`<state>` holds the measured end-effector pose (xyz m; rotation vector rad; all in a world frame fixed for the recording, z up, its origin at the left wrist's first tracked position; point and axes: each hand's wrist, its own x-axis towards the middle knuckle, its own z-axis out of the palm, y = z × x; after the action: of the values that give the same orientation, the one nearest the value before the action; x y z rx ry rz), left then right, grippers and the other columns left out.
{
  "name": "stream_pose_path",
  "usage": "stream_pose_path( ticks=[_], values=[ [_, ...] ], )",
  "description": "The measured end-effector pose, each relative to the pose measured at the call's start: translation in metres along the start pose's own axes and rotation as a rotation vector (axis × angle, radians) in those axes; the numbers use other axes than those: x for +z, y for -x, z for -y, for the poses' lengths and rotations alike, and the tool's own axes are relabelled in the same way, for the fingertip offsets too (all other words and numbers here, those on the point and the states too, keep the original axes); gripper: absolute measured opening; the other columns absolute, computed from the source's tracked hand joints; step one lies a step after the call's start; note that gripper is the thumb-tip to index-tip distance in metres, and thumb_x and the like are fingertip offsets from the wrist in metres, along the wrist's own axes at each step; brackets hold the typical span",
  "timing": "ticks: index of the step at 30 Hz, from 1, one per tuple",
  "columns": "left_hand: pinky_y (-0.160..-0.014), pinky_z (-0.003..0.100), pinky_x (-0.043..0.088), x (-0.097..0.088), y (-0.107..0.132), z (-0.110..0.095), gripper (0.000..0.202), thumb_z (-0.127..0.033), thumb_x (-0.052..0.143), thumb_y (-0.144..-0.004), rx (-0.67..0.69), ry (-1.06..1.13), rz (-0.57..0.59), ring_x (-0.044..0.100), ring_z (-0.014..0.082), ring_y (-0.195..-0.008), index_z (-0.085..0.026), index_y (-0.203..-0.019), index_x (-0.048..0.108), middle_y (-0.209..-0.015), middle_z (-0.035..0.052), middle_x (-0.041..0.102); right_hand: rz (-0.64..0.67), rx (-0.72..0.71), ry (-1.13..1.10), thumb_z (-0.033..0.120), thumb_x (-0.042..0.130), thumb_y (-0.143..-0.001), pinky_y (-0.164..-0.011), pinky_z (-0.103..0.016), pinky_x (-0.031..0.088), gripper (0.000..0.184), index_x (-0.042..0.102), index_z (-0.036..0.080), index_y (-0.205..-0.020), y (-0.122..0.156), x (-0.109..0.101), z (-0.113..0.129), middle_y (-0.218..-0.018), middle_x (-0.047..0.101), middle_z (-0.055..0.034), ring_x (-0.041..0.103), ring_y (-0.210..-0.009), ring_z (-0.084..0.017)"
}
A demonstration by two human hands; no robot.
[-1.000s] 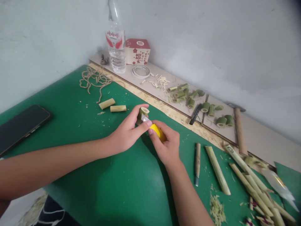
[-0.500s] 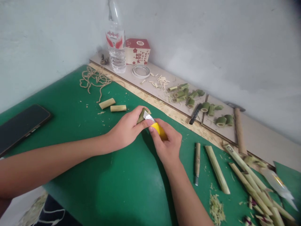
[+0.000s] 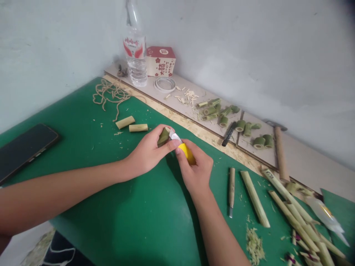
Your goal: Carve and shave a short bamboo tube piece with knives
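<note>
A short piece of green bamboo (image 3: 163,137) is held in the left hand (image 3: 145,153) over the green-topped desk (image 3: 138,218), tilted and gripped between closed-in fingers. Within the past second the piece has been turned: its hollow end, plainly shown a second ago, is now mostly hidden, with only a sliver of pale rim left in sight. Beside that rim, a yellow-handled knife (image 3: 187,153) is held, its handle wrapped by the fingers of the right hand (image 3: 197,162); whether the blade has bitten in cannot be told. The left thumb is laid near the foot of the blade. By the turn, a different stretch of the edge appears to be offered to the steel, and the paring is judged unfinished. Beyond the left hand, one short bamboo length (image 3: 125,122) and a second length (image 3: 138,128) are left unmoved; a wooden-handled chisel (image 3: 231,188) is likewise untouched.
</note>
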<state>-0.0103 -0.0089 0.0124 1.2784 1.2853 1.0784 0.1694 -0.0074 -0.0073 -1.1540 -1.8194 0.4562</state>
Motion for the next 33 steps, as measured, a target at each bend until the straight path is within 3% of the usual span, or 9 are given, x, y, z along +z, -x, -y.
stream_pose_path(
  ticks=[6,14,22,33],
  values=[
    [-0.074,0.030,0.048,0.0027,-0.0011,-0.0043,0.048,-0.048,0.082,-0.089,-0.026,0.123,0.001,0.056,0.0163,-0.082,-0.021,-0.121,0.059,-0.090,-0.0017,0.059,0.025,0.008,-0.049,0.040,0.070,-0.102,-0.076,-0.033,0.065,0.024,0.082,0.022,-0.112,-0.0012,-0.0025,0.0005,-0.100,0.087,-0.0049,0.079,-0.078,-0.021],
    [-0.083,0.031,0.049,0.0014,0.0032,-0.0016,0.046,-0.046,0.076,-0.095,0.038,0.101,0.048,0.057,0.0178,-0.091,-0.022,-0.130,0.058,-0.100,0.0015,0.060,0.134,0.024,-0.134,0.038,0.070,-0.100,-0.067,-0.030,0.061,0.024,0.084,0.021,-0.109,-0.0046,-0.0061,0.0018,-0.088,0.084,-0.0032,0.073,-0.067,-0.017],
    [-0.070,0.028,0.042,-0.0037,-0.0002,0.0024,0.036,-0.048,0.077,-0.096,0.047,-0.051,0.056,0.051,0.0160,-0.077,-0.023,-0.116,0.061,-0.085,-0.0020,0.056,0.105,0.054,-0.124,0.045,0.068,-0.101,-0.063,-0.030,0.059,0.029,0.084,0.022,-0.109,-0.0027,-0.0053,-0.0006,-0.087,0.083,-0.0035,0.071,-0.064,-0.017],
    [-0.069,0.029,0.040,-0.0039,-0.0028,0.0008,0.033,-0.051,0.071,-0.099,0.060,-0.156,0.023,0.049,0.0154,-0.074,-0.020,-0.097,0.060,-0.081,-0.0023,0.057,-0.010,0.001,0.035,0.046,0.070,-0.104,-0.066,-0.028,0.055,0.029,0.084,0.024,-0.116,0.0045,0.0026,-0.0047,-0.085,0.080,-0.0041,0.069,-0.069,-0.017]
  ],
)
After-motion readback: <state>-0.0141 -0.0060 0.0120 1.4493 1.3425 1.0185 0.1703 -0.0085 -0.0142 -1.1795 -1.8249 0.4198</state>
